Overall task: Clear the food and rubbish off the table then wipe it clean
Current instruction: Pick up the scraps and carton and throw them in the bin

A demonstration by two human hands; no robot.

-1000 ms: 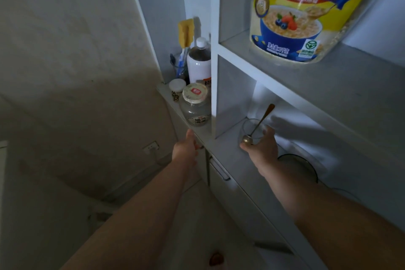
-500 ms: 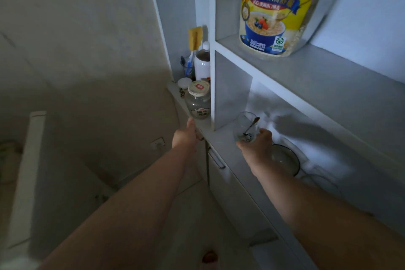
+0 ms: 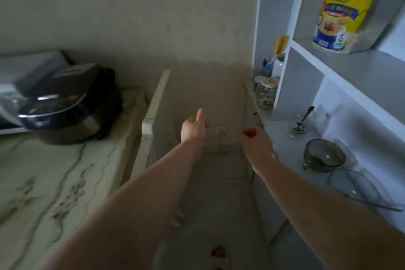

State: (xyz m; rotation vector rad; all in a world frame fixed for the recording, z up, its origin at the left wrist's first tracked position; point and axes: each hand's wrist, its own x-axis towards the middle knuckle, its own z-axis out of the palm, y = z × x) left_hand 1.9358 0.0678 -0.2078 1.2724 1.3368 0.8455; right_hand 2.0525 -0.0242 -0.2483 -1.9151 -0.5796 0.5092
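At my left lies the cream floral-patterned table (image 3: 54,182). My left hand (image 3: 194,130) is clenched on nothing, thumb up; whether my right hand (image 3: 256,142) grasps anything I cannot tell. Beyond, the clear glass cup (image 3: 294,120) with its metal spoon (image 3: 306,114) stands on the white cabinet ledge (image 3: 282,140), probably out of the wiping's way.

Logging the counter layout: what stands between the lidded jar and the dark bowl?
A glass holding a spoon stands between jar and bowl, in the head view.

yellow oat bag (image 3: 341,6) carries a red "西麦" logo; other print too blurred
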